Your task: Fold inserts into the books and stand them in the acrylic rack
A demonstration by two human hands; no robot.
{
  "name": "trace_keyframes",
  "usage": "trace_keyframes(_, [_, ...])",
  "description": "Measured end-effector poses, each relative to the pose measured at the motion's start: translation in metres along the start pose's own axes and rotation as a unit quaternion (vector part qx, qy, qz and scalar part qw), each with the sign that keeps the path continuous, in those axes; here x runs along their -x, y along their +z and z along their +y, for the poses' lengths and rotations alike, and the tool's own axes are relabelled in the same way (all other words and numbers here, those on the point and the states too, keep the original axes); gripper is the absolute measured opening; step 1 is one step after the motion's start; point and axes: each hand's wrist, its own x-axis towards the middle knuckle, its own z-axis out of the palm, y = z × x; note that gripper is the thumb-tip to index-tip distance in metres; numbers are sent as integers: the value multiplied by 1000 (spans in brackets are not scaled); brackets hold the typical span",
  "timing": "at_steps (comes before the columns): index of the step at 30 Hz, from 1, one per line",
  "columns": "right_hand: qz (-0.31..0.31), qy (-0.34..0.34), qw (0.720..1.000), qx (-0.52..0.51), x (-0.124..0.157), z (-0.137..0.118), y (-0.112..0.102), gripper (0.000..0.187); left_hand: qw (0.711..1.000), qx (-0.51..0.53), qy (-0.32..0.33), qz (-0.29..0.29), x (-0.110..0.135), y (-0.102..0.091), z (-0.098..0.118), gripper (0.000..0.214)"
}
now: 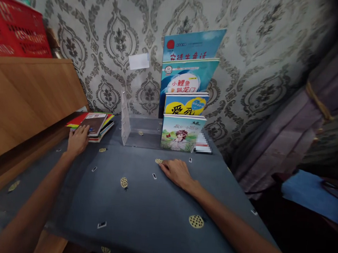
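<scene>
On the left of the table, a stack of books (pixel 97 126) lies flat, with a dark brown book (pixel 94 119) on top. My left hand (pixel 78 140) rests on the near left corner of that top book, thumb and fingers apart, not closed around it. My right hand (pixel 178 171) lies on the tablecloth with its fingers curled together and nothing visible in them. Behind it, a clear acrylic book rack (pixel 125 120) holds several upright children's books in its right half, stepped by height. A pale green book (pixel 182 133) is at the front, a blue and yellow book (pixel 185 104) behind it.
A grey-blue tablecloth (pixel 144 212) with pineapple prints covers the table. Patterned wallpaper (pixel 119 37) rises behind. A wooden cabinet (pixel 31 93) bearing a red basket (pixel 21 30) borders the left. To the right are a tied curtain (pixel 288 121) and a blue cloth (pixel 312 194).
</scene>
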Motion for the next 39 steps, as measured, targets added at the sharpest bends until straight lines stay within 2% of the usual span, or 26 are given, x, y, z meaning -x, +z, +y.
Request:
trace_keyframes(9, [-9,7,1000,10,0,-3,-3,45,999,-28,29,-6,8,2,2,58])
trace_keyframes(14, [-6,8,1000,5,0,-1,-1,43,998,-53,42,-3,26,0,7,56])
trace_keyframes(23, [3,7,1000,6,-1,-1,1,43,992,-54,114,26,76,14,39,53])
trace_keyframes(28, [5,4,1000,5,-2,0,2,44,988,-39,142,35,123,4,55,50])
trace_keyframes(33, [8,-5,1000,2,-4,1,5,44,976,-45,215,11,171,-8,73,46])
trace_keyframes(39, [12,4,1000,-1,-4,1,7,44,960,-72,270,19,190,-20,100,44])
